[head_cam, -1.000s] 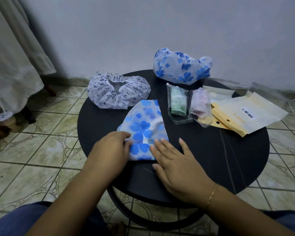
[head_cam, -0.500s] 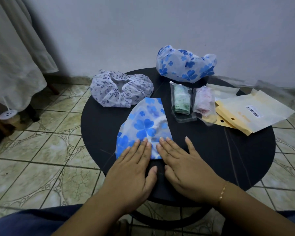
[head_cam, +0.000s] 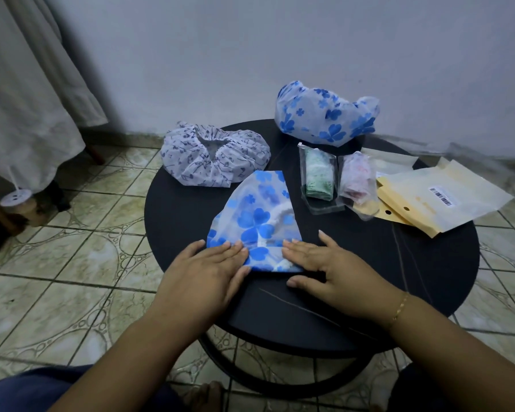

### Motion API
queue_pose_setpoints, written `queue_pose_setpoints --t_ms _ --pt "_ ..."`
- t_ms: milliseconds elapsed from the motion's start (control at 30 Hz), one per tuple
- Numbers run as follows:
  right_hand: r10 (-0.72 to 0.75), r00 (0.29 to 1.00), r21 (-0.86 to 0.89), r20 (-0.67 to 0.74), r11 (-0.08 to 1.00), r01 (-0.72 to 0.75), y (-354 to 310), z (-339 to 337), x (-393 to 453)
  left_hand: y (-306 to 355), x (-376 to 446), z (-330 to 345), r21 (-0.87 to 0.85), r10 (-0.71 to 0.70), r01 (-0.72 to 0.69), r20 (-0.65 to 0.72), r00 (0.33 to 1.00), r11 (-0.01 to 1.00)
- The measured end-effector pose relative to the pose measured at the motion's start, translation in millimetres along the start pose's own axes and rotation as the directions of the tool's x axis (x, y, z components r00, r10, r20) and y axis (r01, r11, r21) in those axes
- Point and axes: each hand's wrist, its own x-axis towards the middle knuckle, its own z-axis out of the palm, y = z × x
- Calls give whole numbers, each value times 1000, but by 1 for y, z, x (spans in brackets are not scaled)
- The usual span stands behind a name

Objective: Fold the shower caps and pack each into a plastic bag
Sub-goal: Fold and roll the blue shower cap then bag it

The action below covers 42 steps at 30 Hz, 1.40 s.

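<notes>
Centrally, on the round black table [head_cam: 191,209], lies a folded shower cap [head_cam: 257,221] printed with blue clovers, flattened into a wedge whose narrow end points away from the person. Left hand [head_cam: 204,270]: fingers straight and close together, flat on the cap's near left corner. Right hand [head_cam: 317,264]: fingers straight and slightly spread, pressing the near right corner, thumb resting on the tabletop. Neither hand pinches or curls round anything. Behind the folded cap, to the left, sits an unfolded white cap with a dark print [head_cam: 214,157], its gathered opening upward. At the far edge sits a second blue-clover cap [head_cam: 324,115], puffed and unfolded. Between these and the right edge lie two clear bags, one holding a green folded cap [head_cam: 318,179] and one a pinkish folded cap [head_cam: 357,182], side by side. Just right of them lies a stack of empty plastic bags [head_cam: 440,197] with yellow backing and a barcode label.
</notes>
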Motion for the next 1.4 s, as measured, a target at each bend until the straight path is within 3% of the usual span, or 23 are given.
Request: queue_pose_setpoints --t_ms 133,200,300,433,667,800,1067,1400 --pt "0 978 71 -207 997 14 2 7 2 -7 8 -10 -123 6 -1 44 999 992" --pt "36 960 153 -277 988 7 -2 7 1 -11 8 -17 -272 -94 116 94 991 955" --pt "126 970 313 -209 948 -55 -7 1 1 -12 7 -28 -457 -195 234 132 972 858" --pt "171 976 418 -132 903 -102 -10 -7 6 -17 8 -36 -664 -220 346 269 938 663" --pt "322 930 583 -179 796 -163 -10 -9 22 -23 11 -25 -768 -399 481 319 859 422" --pt "406 891 598 -204 772 -215 -9 -6 30 -26 13 -15 -768 -479 522 323 816 371" --pt "511 816 564 -270 771 -296 -10 3 39 -22 25 -3 -599 -655 605 170 736 524" --pt "520 789 369 -327 839 -400 -16 4 45 -15 38 -15 -361 -677 662 105 729 657"
